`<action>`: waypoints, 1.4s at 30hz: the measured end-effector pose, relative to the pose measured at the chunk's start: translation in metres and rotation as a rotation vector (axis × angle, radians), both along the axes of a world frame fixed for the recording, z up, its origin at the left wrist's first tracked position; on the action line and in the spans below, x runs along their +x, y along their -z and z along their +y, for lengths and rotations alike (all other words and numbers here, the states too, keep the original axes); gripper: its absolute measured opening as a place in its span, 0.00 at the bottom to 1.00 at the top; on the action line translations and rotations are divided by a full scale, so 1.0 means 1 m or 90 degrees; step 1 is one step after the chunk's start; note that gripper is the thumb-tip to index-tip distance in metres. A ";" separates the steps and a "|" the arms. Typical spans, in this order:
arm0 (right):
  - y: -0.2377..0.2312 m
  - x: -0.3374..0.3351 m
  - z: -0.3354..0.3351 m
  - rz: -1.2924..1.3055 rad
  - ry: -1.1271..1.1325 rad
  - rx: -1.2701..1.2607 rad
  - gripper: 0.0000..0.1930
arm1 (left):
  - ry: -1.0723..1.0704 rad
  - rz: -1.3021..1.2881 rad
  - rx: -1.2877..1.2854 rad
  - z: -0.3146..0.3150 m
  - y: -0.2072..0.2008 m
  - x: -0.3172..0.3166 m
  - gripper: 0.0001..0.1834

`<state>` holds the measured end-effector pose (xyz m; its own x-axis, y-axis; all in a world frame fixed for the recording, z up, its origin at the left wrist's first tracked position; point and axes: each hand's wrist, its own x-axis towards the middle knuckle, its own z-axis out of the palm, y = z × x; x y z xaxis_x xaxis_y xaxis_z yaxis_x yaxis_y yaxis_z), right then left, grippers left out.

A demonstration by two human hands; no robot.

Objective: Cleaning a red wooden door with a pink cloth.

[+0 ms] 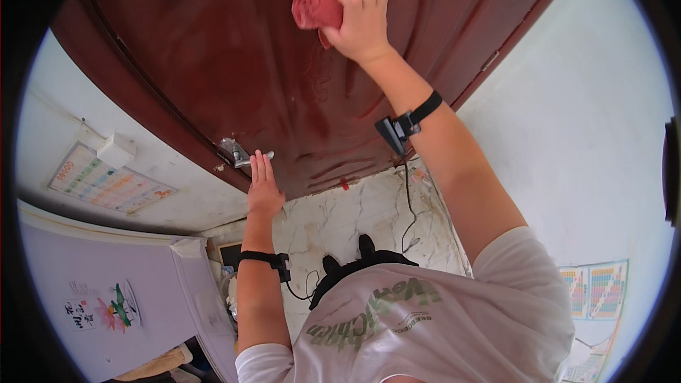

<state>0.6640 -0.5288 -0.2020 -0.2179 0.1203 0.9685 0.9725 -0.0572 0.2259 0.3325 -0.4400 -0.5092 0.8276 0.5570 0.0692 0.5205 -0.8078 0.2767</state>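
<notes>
A dark red-brown panelled door [213, 50] fills the upper part of the head view. High up, my right hand [360, 18] grips a bunched red cloth [316, 1] against the door's surface, its fingers curled over the cloth's right side. Lower and to the left, my left hand [264, 188] has its fingers stretched out, the tips at the silver door handle [240, 154]. Whether those fingertips press on the handle or only lie beside it I cannot tell. Nothing shows in the left hand.
White walls flank the door, with a poster [106, 181] and a white box [116, 150] at left. A pale cabinet [120, 291] stands at lower left. Charts [594, 291] hang at right. Black wrist devices with cables sit on both forearms above the marbled floor [305, 220].
</notes>
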 end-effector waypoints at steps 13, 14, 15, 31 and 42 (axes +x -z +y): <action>0.199 -0.003 -0.002 -0.290 -0.075 -0.469 0.19 | 0.004 -0.026 0.049 0.005 0.008 -0.003 0.60; 0.211 0.001 -0.006 -0.308 -0.079 -0.508 0.17 | 0.006 -0.026 0.055 0.003 0.007 -0.001 0.60; 0.225 0.000 -0.008 -0.304 -0.085 -0.557 0.13 | -0.004 -0.009 0.043 0.002 0.006 -0.001 0.60; -0.036 0.055 -0.128 -0.019 0.092 -0.165 0.31 | -0.022 0.127 -0.007 0.002 -0.005 0.010 0.63; -0.211 0.117 -0.079 0.129 0.164 0.272 0.30 | -0.015 0.100 0.023 0.015 0.012 0.009 0.62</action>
